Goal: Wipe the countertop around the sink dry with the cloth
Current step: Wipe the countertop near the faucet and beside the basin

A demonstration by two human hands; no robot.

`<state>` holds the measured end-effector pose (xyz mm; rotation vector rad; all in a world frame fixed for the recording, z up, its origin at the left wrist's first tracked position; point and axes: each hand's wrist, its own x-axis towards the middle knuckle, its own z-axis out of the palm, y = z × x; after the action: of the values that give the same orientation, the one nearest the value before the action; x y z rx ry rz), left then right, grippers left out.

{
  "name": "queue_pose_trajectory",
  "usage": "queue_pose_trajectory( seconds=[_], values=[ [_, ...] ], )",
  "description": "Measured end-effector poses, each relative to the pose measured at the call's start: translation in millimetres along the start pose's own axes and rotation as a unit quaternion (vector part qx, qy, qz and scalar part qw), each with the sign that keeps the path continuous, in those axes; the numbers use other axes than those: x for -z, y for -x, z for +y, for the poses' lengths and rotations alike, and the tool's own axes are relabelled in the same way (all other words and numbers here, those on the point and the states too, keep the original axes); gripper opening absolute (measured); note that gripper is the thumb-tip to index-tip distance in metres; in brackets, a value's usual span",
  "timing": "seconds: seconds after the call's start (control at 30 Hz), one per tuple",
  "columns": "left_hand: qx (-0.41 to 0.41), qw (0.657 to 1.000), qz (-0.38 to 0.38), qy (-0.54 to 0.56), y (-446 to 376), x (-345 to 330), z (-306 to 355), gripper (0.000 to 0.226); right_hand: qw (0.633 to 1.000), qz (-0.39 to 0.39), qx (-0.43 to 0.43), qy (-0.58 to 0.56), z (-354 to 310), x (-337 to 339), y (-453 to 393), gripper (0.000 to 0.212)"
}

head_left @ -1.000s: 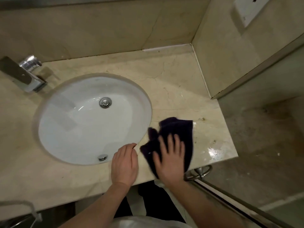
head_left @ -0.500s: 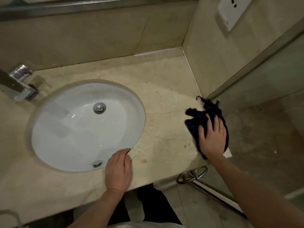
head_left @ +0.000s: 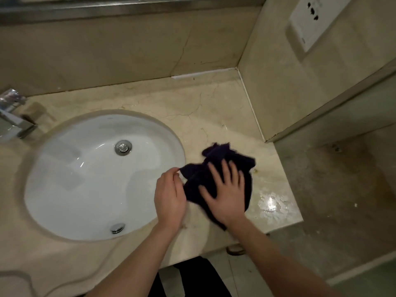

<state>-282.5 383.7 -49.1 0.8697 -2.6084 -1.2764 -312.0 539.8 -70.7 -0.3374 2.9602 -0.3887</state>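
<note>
A dark purple cloth (head_left: pixel 217 157) lies crumpled on the beige marble countertop (head_left: pixel 214 108), just right of the white oval sink (head_left: pixel 90 185). My right hand (head_left: pixel 225 194) presses flat on the cloth with straight, spread fingers. My left hand (head_left: pixel 169 194) is at the sink's right rim, fingers curled, its thumb and forefinger pinching the cloth's left corner. A shiny wet patch (head_left: pixel 272 202) sits on the counter to the right of the cloth, near the front right corner.
A chrome faucet (head_left: pixel 12 123) stands at the far left behind the sink. Tiled walls close the counter at the back and the right (head_left: pixel 278 82), with a white socket plate (head_left: pixel 308 20) high up. The counter's front edge drops to the floor (head_left: pixel 334 200).
My right hand slid the cloth back left from the counter's right edge toward the sink. My left hand lifted off the sink rim and took the cloth's corner.
</note>
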Motion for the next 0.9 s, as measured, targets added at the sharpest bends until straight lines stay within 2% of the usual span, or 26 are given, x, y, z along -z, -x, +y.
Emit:
queue_pose_trajectory(
  seconds=[0.1,0.2,0.37,0.47,0.6,0.63,0.7,0.77,0.83,0.9],
  values=[
    [0.012,1.0,-0.021,0.011,-13.4,-12.6,13.2,0.029,0.999,-0.011,-0.046,0.01,39.1,22.8,-47.6,0.077],
    [0.011,1.0,-0.023,0.004,-16.1,-21.9,15.3,0.032,0.999,-0.003,-0.051,-0.01,62.2,32.8,-48.1,0.074],
    [-0.037,0.998,-0.014,-0.054,-12.2,-28.7,10.2,0.029,0.994,0.02,-0.106,0.005,33.7,9.2,28.1,0.064],
    [-0.064,0.995,-0.009,-0.081,-14.8,-29.7,13.3,0.023,0.996,0.002,-0.077,0.035,20.2,2.5,28.1,0.068],
    [-0.073,0.99,-0.049,-0.107,-15.5,-34.8,4.6,0.038,0.999,0.002,-0.037,0.033,20.4,12.0,-39.7,0.077],
    [-0.045,0.995,-0.038,-0.079,-16.6,-35.2,6.2,0.04,0.999,0.009,-0.038,0.028,20.4,14.6,-63.9,0.078],
    [-0.031,0.998,-0.004,-0.06,-17.1,-37.7,7.5,0.032,0.998,0.031,-0.045,0.025,21.3,19.1,-116.1,0.079],
    [-0.037,0.998,-0.023,-0.049,-15.5,-39.5,8.4,0.023,0.997,0.032,-0.066,0.018,23.7,24.7,-168.6,0.077],
    [-0.066,0.994,-0.038,-0.084,-16.1,-45.1,-1.4,0.025,0.995,0.019,-0.094,0.006,26.4,28.7,-218.0,0.074],
    [-0.028,0.997,-0.005,-0.077,-22.2,-44.3,-1.1,0.032,0.995,0.049,-0.088,0.01,23.6,28.1,-259.4,0.07]
  ],
)
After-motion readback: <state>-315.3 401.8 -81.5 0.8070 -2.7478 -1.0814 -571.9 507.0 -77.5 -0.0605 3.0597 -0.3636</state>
